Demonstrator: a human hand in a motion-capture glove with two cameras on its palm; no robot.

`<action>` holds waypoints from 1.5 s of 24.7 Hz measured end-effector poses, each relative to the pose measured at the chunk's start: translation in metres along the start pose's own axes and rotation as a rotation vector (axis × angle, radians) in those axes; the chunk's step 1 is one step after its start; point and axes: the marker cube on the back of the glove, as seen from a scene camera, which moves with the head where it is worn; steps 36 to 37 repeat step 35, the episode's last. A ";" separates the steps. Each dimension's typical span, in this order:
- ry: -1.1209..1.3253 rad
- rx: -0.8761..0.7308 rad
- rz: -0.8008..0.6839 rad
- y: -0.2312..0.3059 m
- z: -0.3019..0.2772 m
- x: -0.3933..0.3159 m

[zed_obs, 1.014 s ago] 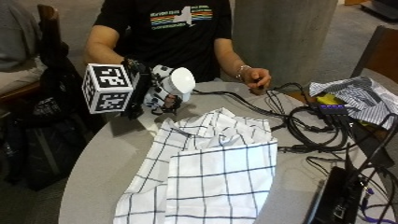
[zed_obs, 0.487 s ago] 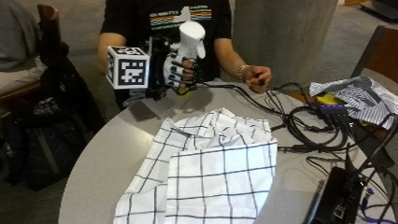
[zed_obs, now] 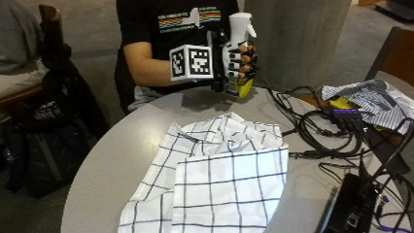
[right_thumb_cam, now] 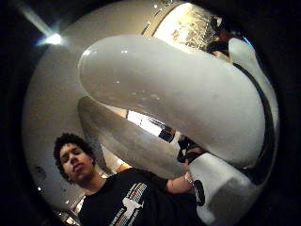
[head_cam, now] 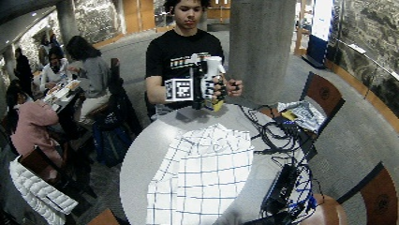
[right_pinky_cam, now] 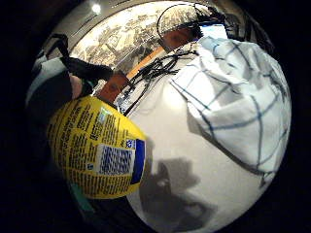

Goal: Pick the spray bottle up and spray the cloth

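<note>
Outside view, left to right: gloved right hand (zed_obs: 234,63) wrapped round spray bottle (zed_obs: 238,51), held upright above table (zed_obs: 110,155) edge, well behind checked cloth (zed_obs: 220,179). Nozzle aimed rightward; risks misting cables (zed_obs: 323,131) instead.

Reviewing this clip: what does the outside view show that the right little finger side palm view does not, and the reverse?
Only the outside view shows the gloved right hand gripping the spray bottle upright in the air beyond the checked cloth, with its white nozzle on top, and the striped cloth past the cables. Only the little finger side palm view shows the bottle's yellow label with its barcode, close to the palm. Both show the round table, the checked cloth lying on it and the black cables.
</note>
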 end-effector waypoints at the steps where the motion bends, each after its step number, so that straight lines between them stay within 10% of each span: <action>1: 0.001 -0.004 -0.005 -0.002 0.008 0.002; 18: -0.014 0.012 0.056 0.001 0.028 0.032; 37: 0.843 0.295 -0.065 0.168 -0.149 0.035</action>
